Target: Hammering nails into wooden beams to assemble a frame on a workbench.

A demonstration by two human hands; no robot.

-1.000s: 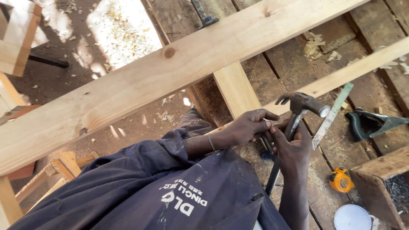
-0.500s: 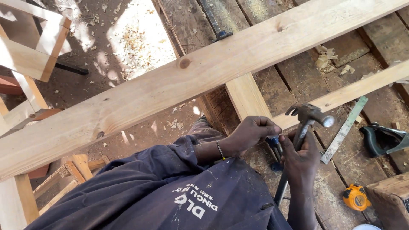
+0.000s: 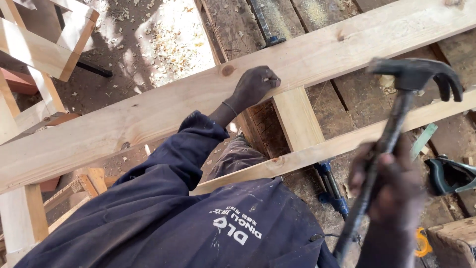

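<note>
A: Report the left side first. Where is my left hand [image 3: 254,85]?

B: It rests on the wide plank [image 3: 148,111], fingers curled and pressed together at the plank's near edge, apparently pinching something small there. I cannot tell what; it is too small to resolve. The plank's long axis runs from about 8 o'clock up to 2 o'clock across the view.

A: And moving right?

B: My right hand [image 3: 391,191] is closed in a fist round the handle of the claw hammer [image 3: 411,74], which is raised clear of the wood. The handle runs from 7 o'clock to 1 o'clock, and the head sits at the top, claw pointing toward 3 o'clock.

A: The governing relation?

B: The pinch point lies at roughly 9 o'clock from the hammer head, well apart from it. The narrow rail [image 3: 347,141] runs between, parallel to the plank.
</note>
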